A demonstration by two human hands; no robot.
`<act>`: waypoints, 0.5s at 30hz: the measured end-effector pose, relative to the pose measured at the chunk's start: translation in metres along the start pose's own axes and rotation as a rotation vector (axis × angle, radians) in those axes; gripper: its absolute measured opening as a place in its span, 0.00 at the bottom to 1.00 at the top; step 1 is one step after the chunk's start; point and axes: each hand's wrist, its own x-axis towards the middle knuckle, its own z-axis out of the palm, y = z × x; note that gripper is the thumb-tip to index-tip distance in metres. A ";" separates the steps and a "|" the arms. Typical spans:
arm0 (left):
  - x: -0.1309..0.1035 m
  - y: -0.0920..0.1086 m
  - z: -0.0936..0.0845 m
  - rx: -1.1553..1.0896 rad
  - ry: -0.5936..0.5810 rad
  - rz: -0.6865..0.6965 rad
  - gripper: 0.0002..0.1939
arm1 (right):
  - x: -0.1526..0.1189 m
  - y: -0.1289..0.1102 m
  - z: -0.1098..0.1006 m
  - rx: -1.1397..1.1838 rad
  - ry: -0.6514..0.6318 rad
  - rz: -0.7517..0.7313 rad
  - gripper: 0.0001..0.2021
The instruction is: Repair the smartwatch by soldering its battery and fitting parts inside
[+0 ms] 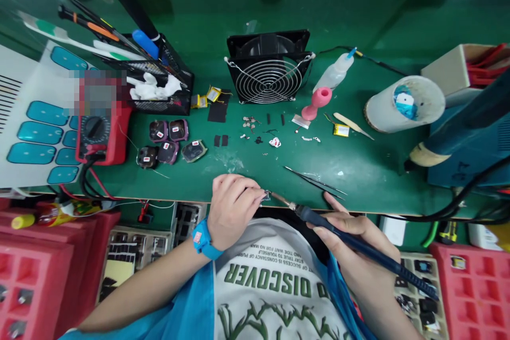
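My left hand (235,204) is closed in a pinch on a small circuit board (266,196) at the bench's front edge. My right hand (354,244) grips a soldering iron (330,226) by its dark handle, and the iron's tip reaches the small board. Whether the tip touches it is too small to tell. Just beyond the iron lie tweezers (314,180) on the green bench. Tiny loose parts, among them a small white-and-red piece (274,142) and round metal discs (250,121), are scattered farther back.
A black fan (268,71) stands at the back centre. Several watch-like cases (167,151) and a red multimeter (98,122) are on the left. A pink holder (316,103), a clear bottle (334,71), a small battery (341,130) and a white cup (384,111) stand or lie right.
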 end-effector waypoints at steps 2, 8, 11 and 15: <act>0.000 0.000 0.000 -0.004 0.015 -0.004 0.04 | 0.001 -0.002 0.000 -0.007 0.022 0.024 0.09; 0.002 0.002 -0.002 0.007 0.004 -0.015 0.06 | 0.001 -0.003 0.001 0.023 0.038 0.063 0.08; 0.002 0.002 -0.002 0.003 0.012 -0.015 0.06 | -0.001 -0.002 0.000 0.007 0.030 0.063 0.08; 0.000 0.001 0.001 -0.019 0.024 -0.024 0.06 | 0.001 -0.002 -0.001 0.010 0.004 0.028 0.09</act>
